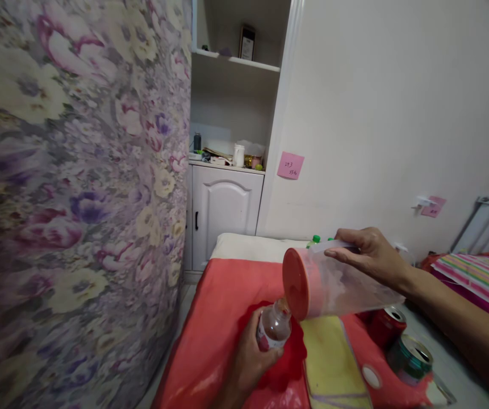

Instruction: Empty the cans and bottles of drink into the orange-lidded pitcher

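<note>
My left hand (250, 358) is wrapped round a small clear bottle (276, 325) with a printed label, its open mouth tipped slightly to the right. My right hand (367, 255) grips the handle of a translucent plastic pitcher (342, 289) with a red lid. The pitcher is tilted nearly on its side, and its lid end is close against the bottle's mouth. Something brownish shows at the mouth, but whether liquid is flowing I cannot tell. Below the bottle lies a red dish with a wavy rim (293, 369), partly hidden by my left hand.
A folded yellow cloth (333, 360) lies on the red table cover (222, 295). To its right stand a red can (388, 325) and a green can (410, 359). Green-capped bottles (314, 240) show behind the pitcher. A floral curtain (82, 199) hangs at left; a white cabinet (227, 210) stands behind.
</note>
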A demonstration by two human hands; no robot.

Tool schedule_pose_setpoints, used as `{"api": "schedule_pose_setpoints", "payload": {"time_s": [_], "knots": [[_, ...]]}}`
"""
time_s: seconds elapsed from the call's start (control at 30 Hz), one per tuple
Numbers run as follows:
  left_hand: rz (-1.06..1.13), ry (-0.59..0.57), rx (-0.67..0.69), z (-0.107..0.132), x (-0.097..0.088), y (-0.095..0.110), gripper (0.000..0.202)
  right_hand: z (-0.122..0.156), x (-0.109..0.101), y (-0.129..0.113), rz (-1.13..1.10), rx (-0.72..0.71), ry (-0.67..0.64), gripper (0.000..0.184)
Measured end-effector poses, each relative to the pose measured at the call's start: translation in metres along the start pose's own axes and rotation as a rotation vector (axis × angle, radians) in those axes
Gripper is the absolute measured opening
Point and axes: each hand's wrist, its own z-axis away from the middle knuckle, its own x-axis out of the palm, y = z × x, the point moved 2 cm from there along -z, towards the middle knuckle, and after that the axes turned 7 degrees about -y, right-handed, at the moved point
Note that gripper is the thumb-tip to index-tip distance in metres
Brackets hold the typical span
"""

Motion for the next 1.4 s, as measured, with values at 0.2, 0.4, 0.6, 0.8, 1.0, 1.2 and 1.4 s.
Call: {"api": "schedule_pose_setpoints", "payload": {"time_s": [0.2, 0.4, 0.6, 0.8, 1.0, 1.2, 1.4], "knots": [[0.007, -0.015, 0.004, -0.0004, -0.001, -0.0027, 0.065, 0.0003, 0.0002, -0.0015, -0.009, -0.005, -0.002, 0.05], [-0.007, 0.006, -0.002, -0.0002, 0.0015, 0.0038, 0.061, 0.0002, 0.0016, 0.0009, 0.017, -0.018, 0.008, 0.052], [-0.02, 0.003, -0.001, 0.0, 0.0008, -0.0016, 0.062, -0.0014, 0.003, 0.0005, 0.054, -0.022, -0.006, 0.052], [-0.025, 0.007, -0.007, 0.0003, 0.0005, -0.0012, 0.063, -0.0004, 0.001, -0.0001, 0.044, -0.023, 0.005, 0.051], [-0.025, 0.005, -0.002, 0.0015, 0.0022, -0.0003, 0.062, -0.0014, -0.0012, 0.0002, 0.046, -0.036, 0.015, 0.049], [-0.016, 0.001, -0.003, 0.0016, 0.0026, -0.0002, 0.063, -0.0026, -0.0032, -0.003, 0.054, -0.043, 0.015, 0.049], [0.007, 0.013, -0.008, 0.0023, 0.0024, 0.0036, 0.062, -0.0032, -0.0026, -0.0031, 0.072, -0.041, 0.006, 0.05]]}}
